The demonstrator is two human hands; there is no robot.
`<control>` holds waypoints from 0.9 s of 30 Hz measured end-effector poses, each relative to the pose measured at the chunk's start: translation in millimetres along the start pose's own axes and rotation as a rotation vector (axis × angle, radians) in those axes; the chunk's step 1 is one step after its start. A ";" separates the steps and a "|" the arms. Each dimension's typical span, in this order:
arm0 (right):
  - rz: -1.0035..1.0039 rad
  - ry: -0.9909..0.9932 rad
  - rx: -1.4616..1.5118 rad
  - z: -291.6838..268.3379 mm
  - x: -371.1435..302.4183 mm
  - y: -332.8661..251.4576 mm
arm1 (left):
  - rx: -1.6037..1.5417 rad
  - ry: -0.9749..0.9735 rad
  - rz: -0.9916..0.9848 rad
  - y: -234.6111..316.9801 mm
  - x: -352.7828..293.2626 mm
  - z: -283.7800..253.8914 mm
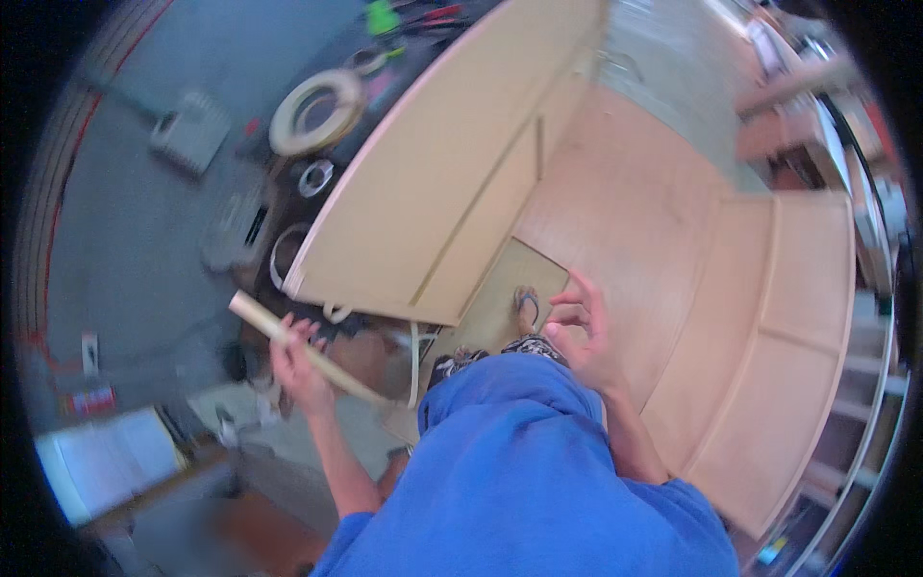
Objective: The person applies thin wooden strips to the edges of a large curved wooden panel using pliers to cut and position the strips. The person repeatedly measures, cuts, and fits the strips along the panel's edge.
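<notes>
Left hand (300, 363) has the pale strip (343, 376); fingers curl round it partway along, grip closed, one end poking out up-left, the other slanting down-right toward the torso. Right hand (580, 332): grip loose, fingers spread and half bent, nothing seen in it; contact with anything can't be made out.

Large pale board (452, 173) sits up-right of the left grip, between the two hands and beyond them; its near corner is close to the strip but looks apart. Wide wood sheet (635, 202) is beyond and right of the right grip; ribbed panel (803, 317) further right. Beyond the left grip, a thick ring-shaped roll (286, 130) and a smaller silver roll (306, 180), by the dark desk (415, 67). Open papers (108, 471) lower left of the left grip.

Step in hand, my judgement: handling the strip one-handed, not yet laid on any board. Next move calls for keeping hold, swinging the free end clear of the board corner, and using the right hand to steady it.
</notes>
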State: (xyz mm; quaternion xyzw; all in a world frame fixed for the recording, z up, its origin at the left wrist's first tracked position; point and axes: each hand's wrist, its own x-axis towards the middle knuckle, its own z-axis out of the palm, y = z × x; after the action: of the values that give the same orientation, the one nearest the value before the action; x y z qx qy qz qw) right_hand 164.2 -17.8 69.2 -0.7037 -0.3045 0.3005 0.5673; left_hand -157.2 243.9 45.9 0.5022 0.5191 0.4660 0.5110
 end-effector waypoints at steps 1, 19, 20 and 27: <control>-0.037 -0.124 -0.069 6.2 5.5 -0.6 | 0.043 -0.084 0.074 0.9 -8.9 -0.4; 0.205 -0.368 0.589 153.3 40.6 -37.8 | 0.335 -0.691 -0.119 1.0 -110.4 -22.2; 0.205 -0.326 0.680 144.4 45.9 -42.0 | 0.395 -0.724 0.021 0.7 -110.2 -25.5; 0.259 -0.688 0.555 147.6 37.0 -42.1 | 0.059 -0.400 -0.008 37.2 -85.5 9.0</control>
State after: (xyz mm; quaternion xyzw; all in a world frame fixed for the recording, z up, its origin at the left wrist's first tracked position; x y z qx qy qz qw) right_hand 70.6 108.8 81.7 -0.4166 -0.2928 0.6553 0.5579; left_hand -148.7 160.6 88.0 0.5976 0.4229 0.3395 0.5906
